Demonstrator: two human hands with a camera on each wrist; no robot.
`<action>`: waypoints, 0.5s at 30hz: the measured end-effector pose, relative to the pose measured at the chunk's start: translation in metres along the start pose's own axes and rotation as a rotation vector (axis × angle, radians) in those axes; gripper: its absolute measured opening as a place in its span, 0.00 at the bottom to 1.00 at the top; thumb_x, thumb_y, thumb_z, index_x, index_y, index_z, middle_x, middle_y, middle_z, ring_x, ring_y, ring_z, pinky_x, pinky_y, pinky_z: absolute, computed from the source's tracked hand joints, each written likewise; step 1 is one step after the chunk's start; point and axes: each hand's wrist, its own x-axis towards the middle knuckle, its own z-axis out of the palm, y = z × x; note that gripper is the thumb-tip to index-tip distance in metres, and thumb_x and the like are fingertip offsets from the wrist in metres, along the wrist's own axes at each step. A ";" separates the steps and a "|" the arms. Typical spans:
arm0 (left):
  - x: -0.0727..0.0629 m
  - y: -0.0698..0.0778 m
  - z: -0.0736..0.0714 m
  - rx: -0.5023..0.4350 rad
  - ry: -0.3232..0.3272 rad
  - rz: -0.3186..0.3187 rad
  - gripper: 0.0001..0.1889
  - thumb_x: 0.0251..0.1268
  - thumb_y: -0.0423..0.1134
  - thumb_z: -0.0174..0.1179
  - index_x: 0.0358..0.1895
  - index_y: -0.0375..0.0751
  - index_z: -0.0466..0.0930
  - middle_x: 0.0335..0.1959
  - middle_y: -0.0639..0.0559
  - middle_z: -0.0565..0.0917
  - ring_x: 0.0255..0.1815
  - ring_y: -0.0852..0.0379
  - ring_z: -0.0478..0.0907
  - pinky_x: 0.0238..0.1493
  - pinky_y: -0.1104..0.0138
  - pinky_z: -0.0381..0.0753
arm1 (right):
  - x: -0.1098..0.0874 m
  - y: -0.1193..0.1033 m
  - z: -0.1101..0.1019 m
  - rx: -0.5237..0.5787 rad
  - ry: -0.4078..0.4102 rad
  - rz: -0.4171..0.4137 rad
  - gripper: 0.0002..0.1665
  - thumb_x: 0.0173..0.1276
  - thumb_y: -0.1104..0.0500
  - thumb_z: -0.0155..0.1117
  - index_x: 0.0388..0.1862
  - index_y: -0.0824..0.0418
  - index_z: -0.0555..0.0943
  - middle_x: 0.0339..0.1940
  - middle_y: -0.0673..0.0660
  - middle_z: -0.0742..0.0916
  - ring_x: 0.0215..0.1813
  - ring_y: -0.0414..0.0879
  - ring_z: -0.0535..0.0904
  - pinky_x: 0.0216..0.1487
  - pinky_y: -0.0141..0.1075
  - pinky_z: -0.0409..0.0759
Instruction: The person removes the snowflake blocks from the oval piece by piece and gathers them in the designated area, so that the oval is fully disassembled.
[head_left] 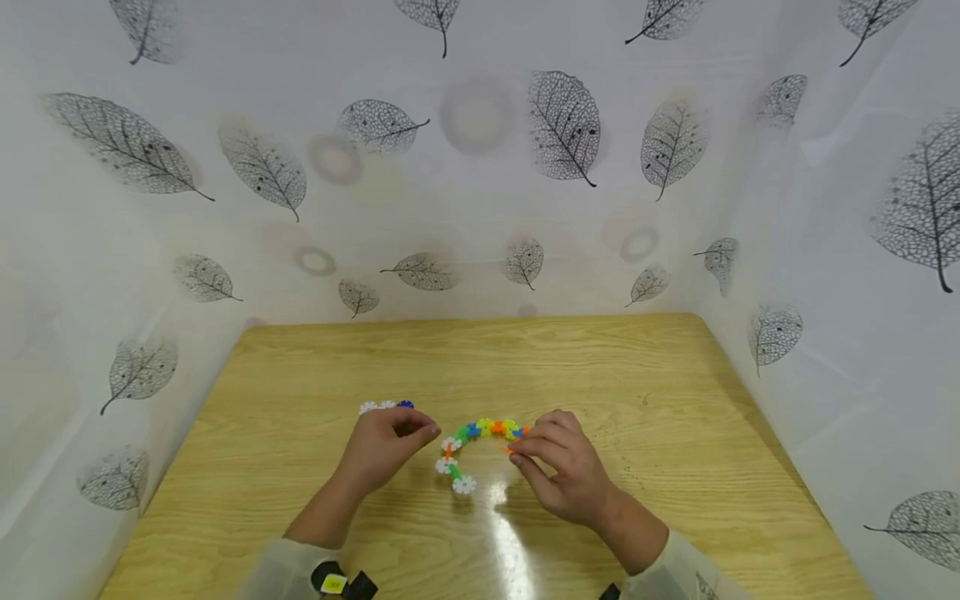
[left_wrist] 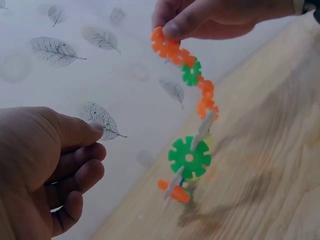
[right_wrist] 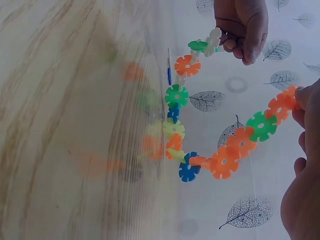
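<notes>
A curved chain of interlocking snowflake discs (head_left: 486, 427) in orange, green, blue, yellow and white arches between the two hands. My right hand (head_left: 566, 467) pinches the orange end disc (left_wrist: 163, 42) between thumb and fingers, above the table. The chain's other end, a white disc (head_left: 464, 485), hangs free near the table. To the left of it is my left hand (head_left: 386, 446), fingers loosely curled and thumb close to the index finger. Nothing shows in its grasp in the left wrist view. In the right wrist view the white end overlaps that hand, but the head view shows them apart.
Behind the left hand, a short row of white discs (head_left: 387, 405) and a dark blue disc (head_left: 406, 404) lies on the wooden table (head_left: 637, 367), partly hidden by the hand. A pale leaf-patterned cloth (head_left: 480, 200) surrounds the table's back and sides.
</notes>
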 end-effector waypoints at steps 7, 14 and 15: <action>-0.002 0.007 0.012 -0.072 -0.086 0.065 0.07 0.69 0.50 0.70 0.40 0.54 0.90 0.35 0.51 0.89 0.34 0.54 0.83 0.33 0.64 0.83 | 0.000 -0.001 0.001 -0.003 -0.001 -0.010 0.06 0.73 0.60 0.69 0.37 0.62 0.88 0.33 0.53 0.88 0.37 0.50 0.77 0.46 0.41 0.71; -0.003 0.020 0.026 -0.092 -0.133 0.162 0.04 0.68 0.49 0.71 0.40 0.57 0.90 0.33 0.62 0.88 0.31 0.56 0.83 0.29 0.64 0.83 | 0.002 -0.001 0.000 -0.004 -0.011 -0.026 0.07 0.73 0.60 0.68 0.38 0.63 0.89 0.33 0.53 0.88 0.39 0.50 0.78 0.47 0.41 0.71; -0.003 0.021 0.027 -0.099 -0.133 0.177 0.04 0.68 0.49 0.71 0.41 0.57 0.91 0.34 0.63 0.88 0.31 0.57 0.83 0.30 0.64 0.83 | 0.003 -0.001 0.000 -0.002 -0.009 -0.031 0.08 0.73 0.60 0.68 0.38 0.64 0.89 0.33 0.53 0.88 0.38 0.51 0.78 0.47 0.41 0.71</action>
